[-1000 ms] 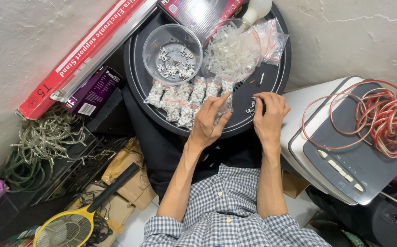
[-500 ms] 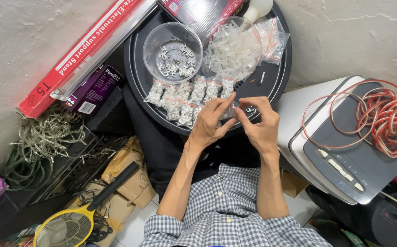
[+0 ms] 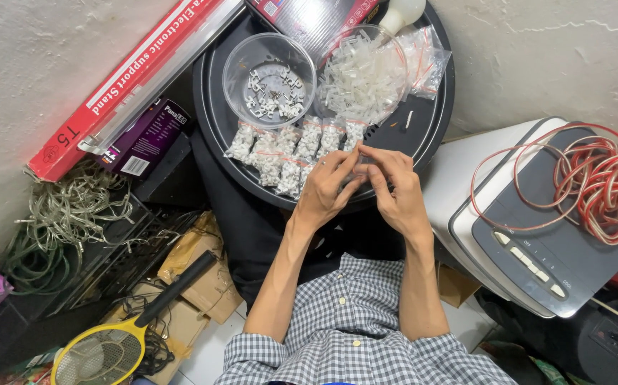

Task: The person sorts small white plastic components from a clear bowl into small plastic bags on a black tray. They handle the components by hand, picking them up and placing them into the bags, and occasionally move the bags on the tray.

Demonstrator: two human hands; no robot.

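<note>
Small item (image 3: 363, 161), too small to identify, is pinched between fingertips of both hands over near edge of round black tray (image 3: 437, 121). Left hand (image 3: 329, 187): fingers curled, thumb and forefinger pressed together on the item. Right hand (image 3: 395, 187): fingers bent, tips closed on same item from opposite side; the two hands are touching at the tips.

Row of small filled zip bags (image 3: 280, 153) is laid along near-left part of tray, just beside left hand, approx. touching its knuckles. Clear bowl (image 3: 269, 80) w/ small white clips is seen at far-left of tray; second clear bowl (image 3: 363, 75) heaped w/ white plastic pieces sits next to it, at far-centre. Empty zip bags (image 3: 426, 58) are stacked at far-right edge.

Off tray: red long box (image 3: 127, 82) to left, coiled red-white cable (image 3: 598, 182) on grey appliance (image 3: 530, 242) to right, yellow racket-type swatter (image 3: 102, 349) on floor at lower left.
</note>
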